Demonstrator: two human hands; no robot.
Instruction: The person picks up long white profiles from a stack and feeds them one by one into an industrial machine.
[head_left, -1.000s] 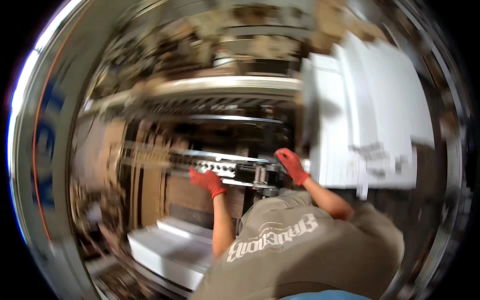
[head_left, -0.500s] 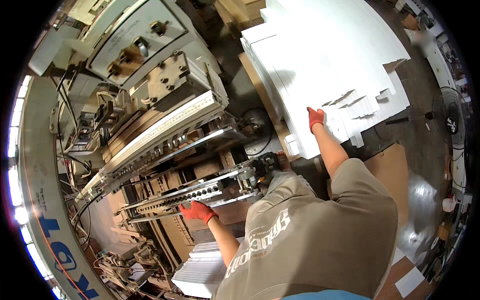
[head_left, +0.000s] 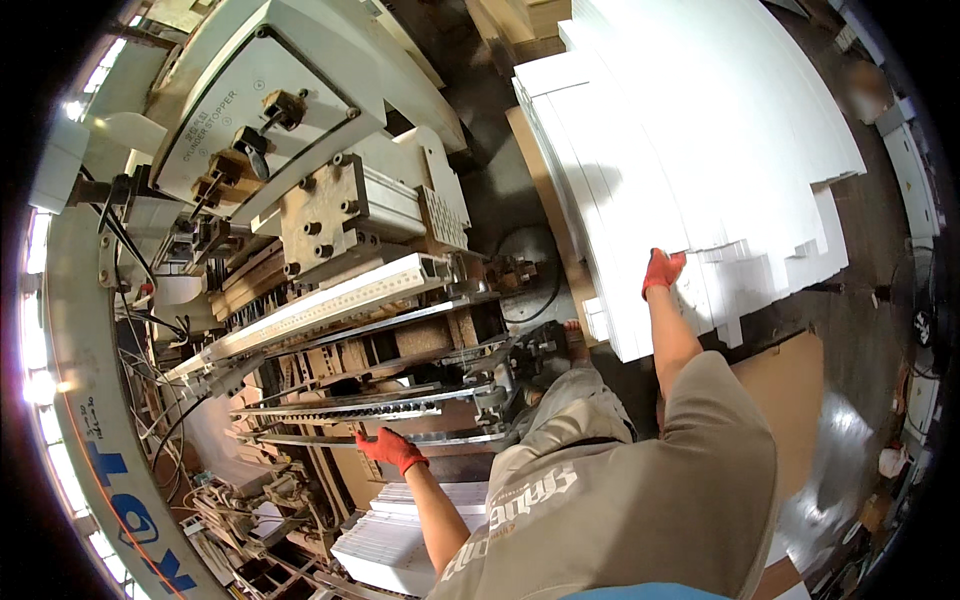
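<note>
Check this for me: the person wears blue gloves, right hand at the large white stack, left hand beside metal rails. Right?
Not quite: the gloves are red, not blue, as the head view shows. The right hand is indeed at the large white stack and the left hand beside metal rails.

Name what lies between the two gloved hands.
Head view: metal rails, dark machine parts and part of the white stack lie between left hand and right hand.

Over the feed I see red gloves (head_left: pixel 408 457) on both the left hand (head_left: pixel 392 449) and the right hand (head_left: pixel 661 273). The shirt (head_left: pixel 650 490) is grey-brown and short-sleeved with pale lettering (head_left: pixel 530 493), above greyish trousers (head_left: pixel 588 392).
</note>
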